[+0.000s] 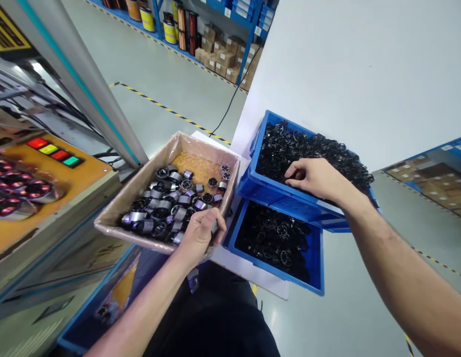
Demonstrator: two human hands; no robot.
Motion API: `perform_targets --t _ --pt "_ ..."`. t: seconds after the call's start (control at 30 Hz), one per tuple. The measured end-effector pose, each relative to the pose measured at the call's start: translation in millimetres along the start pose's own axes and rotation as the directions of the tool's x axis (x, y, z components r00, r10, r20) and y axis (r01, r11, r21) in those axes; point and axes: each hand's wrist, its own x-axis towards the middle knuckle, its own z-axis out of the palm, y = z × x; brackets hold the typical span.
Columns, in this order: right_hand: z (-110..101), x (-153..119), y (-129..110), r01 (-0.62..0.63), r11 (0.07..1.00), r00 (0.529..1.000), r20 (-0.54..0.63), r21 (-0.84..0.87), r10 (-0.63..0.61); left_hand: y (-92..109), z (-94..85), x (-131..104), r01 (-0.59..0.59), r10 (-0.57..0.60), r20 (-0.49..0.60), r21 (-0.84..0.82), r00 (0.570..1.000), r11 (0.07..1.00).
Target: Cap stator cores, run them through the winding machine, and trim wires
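My left hand [205, 228] is closed around a small metal-and-black part at the right front edge of a plastic-lined box [134, 243]. That box holds many silver cylindrical cores [163, 206] with black ends. Over the upper blue bin [282, 191], my right hand [314, 176] has its thumb and fingertips curled together at the heap of black plastic pieces [290, 146]; whatever is between the fingertips is too small to make out. A lower blue bin [317, 267], partly beneath the upper one, contains more black ring-shaped pieces [282, 230].
At the left stands a machine with an orange panel [92, 171], copper-wound parts [33, 191] and a slanting metal post [85, 84]. A white table [338, 64] extends behind the bins. Shelves with spools and cartons [225, 57] stand at the back. A black cable [230, 101] hangs behind the box.
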Motion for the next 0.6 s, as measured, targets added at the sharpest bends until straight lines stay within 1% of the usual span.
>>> perform_targets --t 0.07,0.13,0.17,0.23,0.33,0.4,0.43,0.47,0.53,0.6 --pt "0.8 -3.0 -0.7 -0.011 1.000 1.000 0.000 0.009 0.011 2.3 0.5 0.0 0.018 -0.019 -0.016 -0.072 1.000 0.997" --pt "0.1 -6.5 -0.2 -0.004 1.000 0.999 -0.043 0.024 0.005 5.0 1.5 0.7 0.072 -0.076 -0.015 -0.158 0.997 0.985" --pt "-0.6 -8.1 0.6 0.005 1.000 0.996 -0.089 0.029 -0.002 6.0 1.9 1.1 0.100 -0.103 -0.006 -0.173 0.995 0.980" --pt "-2.1 -11.3 2.7 0.016 1.000 0.976 -0.217 0.018 -0.012 6.7 2.2 1.5 0.132 -0.129 0.030 -0.140 0.991 0.981" --pt "-2.9 -16.8 5.8 -0.007 0.999 0.919 -0.395 -0.032 -0.007 5.6 1.6 0.8 0.144 -0.135 0.082 -0.113 0.988 0.983" --pt "-1.0 -20.1 6.5 -0.035 0.999 0.890 -0.456 -0.011 0.027 5.1 1.5 0.2 0.165 -0.154 0.082 -0.147 0.985 0.975" --pt "0.6 -21.1 6.4 -0.041 0.999 0.890 -0.454 0.020 0.046 5.0 1.6 0.0 0.173 -0.163 0.078 -0.154 0.984 0.973" --pt "2.5 -21.4 6.0 -0.036 0.998 0.902 -0.429 0.055 0.056 5.1 1.7 -0.1 0.178 -0.168 0.080 -0.152 0.983 0.972" --pt "6.3 -19.4 4.8 0.003 0.994 0.951 -0.308 0.107 0.030 5.1 1.9 0.0 0.181 -0.169 0.095 -0.133 0.981 0.975" --pt "8.8 -13.5 4.1 0.041 0.993 0.986 -0.168 0.113 -0.022 4.6 1.9 0.4 0.174 -0.162 0.102 -0.123 0.981 0.977"
